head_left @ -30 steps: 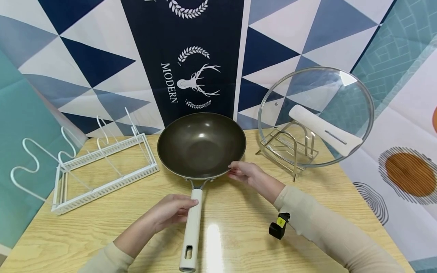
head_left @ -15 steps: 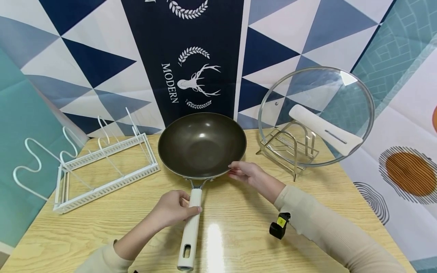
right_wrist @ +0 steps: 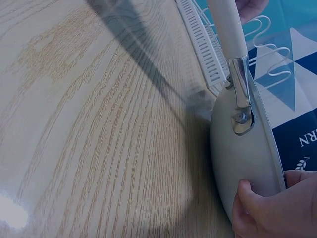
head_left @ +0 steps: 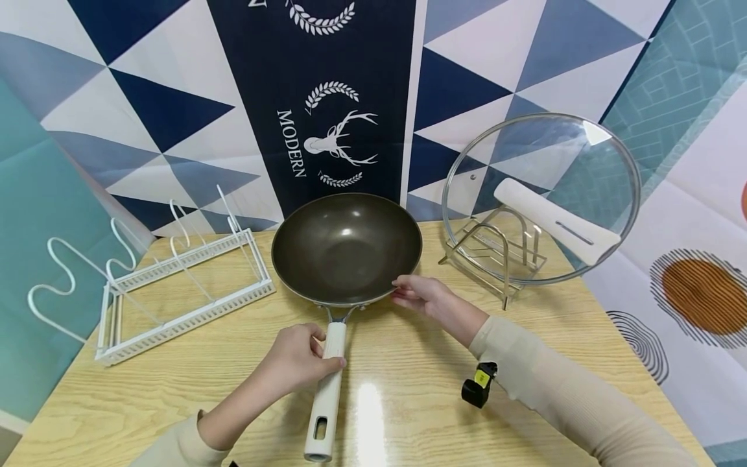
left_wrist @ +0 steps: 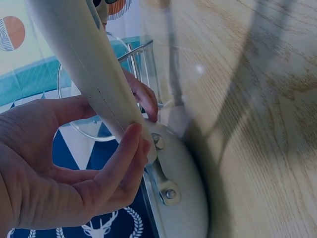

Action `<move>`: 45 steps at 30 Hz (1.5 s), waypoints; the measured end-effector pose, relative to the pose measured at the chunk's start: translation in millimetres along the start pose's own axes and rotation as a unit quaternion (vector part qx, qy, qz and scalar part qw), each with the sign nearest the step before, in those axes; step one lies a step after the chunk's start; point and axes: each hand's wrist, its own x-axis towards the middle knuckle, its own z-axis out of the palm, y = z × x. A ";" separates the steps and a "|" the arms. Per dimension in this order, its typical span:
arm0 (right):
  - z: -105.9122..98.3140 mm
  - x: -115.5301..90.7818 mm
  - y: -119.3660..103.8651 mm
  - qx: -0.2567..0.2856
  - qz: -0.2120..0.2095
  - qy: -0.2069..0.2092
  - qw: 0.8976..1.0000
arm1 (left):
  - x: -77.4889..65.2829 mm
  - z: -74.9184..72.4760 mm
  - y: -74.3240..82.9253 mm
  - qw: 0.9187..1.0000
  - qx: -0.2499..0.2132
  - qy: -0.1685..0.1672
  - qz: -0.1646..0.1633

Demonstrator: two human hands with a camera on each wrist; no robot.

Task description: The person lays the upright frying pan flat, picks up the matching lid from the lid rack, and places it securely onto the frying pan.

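Note:
A wok [head_left: 347,250] with a dark inside and a pale outer wall [right_wrist: 242,153] rests on the wooden table, its cream handle [head_left: 324,415] pointing towards me. My left hand [head_left: 297,360] pinches the handle near the pan end, thumb across the top. From below, the left wrist view shows that hand's fingertips [left_wrist: 131,134] against the handle. At the wok's near right edge, my right hand [head_left: 423,295] grips the rim. In the right wrist view one digit of the right hand [right_wrist: 282,208] presses the outer wall while another reaches over the rim.
On the left stands a white wire rack [head_left: 183,318] with wavy dividers. To the right, a glass lid [head_left: 539,162] with a long white handle [head_left: 554,220] leans in a gold wire stand [head_left: 504,266]. A patterned backdrop [head_left: 344,58] hangs close behind the wok.
My left hand has shifted its hold on the handle, its thumb now lying further across the top. The handle's free end has swung slightly left. My right hand keeps its place on the rim.

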 end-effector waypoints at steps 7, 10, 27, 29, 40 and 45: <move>1.1 -0.5 0.0 0.002 0.005 0.001 1.000 | -0.1 -0.2 0.9 0.999 0.030 0.011 0.006; 0.5 1.7 0.3 0.002 0.005 0.002 1.000 | 0.2 -0.8 1.2 0.999 0.045 0.013 0.004; -2.5 5.8 2.2 0.001 0.007 -0.003 1.000 | 0.2 -5.4 -2.3 0.997 0.079 0.019 -0.006; -3.1 4.7 2.4 0.000 0.005 -0.007 1.000 | 1.0 -5.6 -4.4 0.996 0.084 0.023 -0.006; -4.9 5.2 2.9 -0.003 0.006 -0.019 1.000 | 3.8 -10.4 -12.2 0.995 0.096 0.028 0.001; -6.0 4.1 3.6 -0.013 0.005 -0.020 1.000 | 4.2 -12.1 -14.6 0.995 0.097 0.023 0.000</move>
